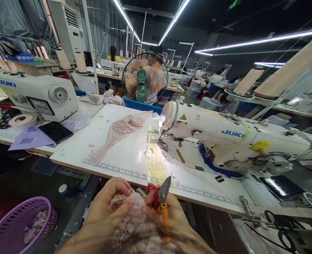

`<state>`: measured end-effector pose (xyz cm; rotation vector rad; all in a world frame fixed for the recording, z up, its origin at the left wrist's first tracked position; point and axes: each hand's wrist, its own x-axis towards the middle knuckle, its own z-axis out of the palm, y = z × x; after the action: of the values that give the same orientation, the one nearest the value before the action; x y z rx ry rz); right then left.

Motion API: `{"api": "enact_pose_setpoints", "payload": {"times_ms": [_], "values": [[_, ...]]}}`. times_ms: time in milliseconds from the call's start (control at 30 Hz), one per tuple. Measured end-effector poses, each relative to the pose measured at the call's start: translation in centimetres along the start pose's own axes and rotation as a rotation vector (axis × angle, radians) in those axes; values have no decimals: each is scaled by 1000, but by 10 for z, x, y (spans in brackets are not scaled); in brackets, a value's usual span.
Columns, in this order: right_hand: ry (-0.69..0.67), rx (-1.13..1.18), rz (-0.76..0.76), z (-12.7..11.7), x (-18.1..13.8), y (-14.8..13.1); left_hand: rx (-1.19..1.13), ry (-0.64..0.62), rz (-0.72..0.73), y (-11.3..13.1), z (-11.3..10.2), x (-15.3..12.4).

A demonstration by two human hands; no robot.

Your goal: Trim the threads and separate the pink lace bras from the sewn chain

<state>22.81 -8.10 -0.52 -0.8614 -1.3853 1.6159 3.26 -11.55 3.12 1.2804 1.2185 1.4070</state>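
Garment-sewing workshop, factory floor. Evidence: Juki sewing machine at the right end of a white worktable, second machine on the adjoining table, thread cones, lace fabric and thread snips before the near edge. Further stations with seated workers under strip lights.

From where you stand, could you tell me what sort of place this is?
Most likely a garment sewing workshop: industrial sewing machines stand on white tables, a lace garment piece lies beside one, and the right hand holds thread snips over lace fabric in the left hand.
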Motion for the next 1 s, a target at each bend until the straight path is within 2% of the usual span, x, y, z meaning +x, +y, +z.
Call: {"api": "enact_pose_setpoints", "payload": {"times_ms": [133,233,333,533,767,1000], "values": [[16,-60,-27,-1,1,0,176,-110,87,-3,-8,2],[8,-111,-45,-2,1,-3,233,-130,98,-5,-10,2],[3,-115,-39,-2,-1,-7,208,-138,62,-4,-10,1],[-17,-142,-47,-3,-1,-9,116,-235,-28,-2,-8,1],[1,-135,-7,-3,-3,-6,224,-100,94,4,-3,0],[27,-184,-51,-3,-4,-8,186,125,84,9,13,-10]]}}
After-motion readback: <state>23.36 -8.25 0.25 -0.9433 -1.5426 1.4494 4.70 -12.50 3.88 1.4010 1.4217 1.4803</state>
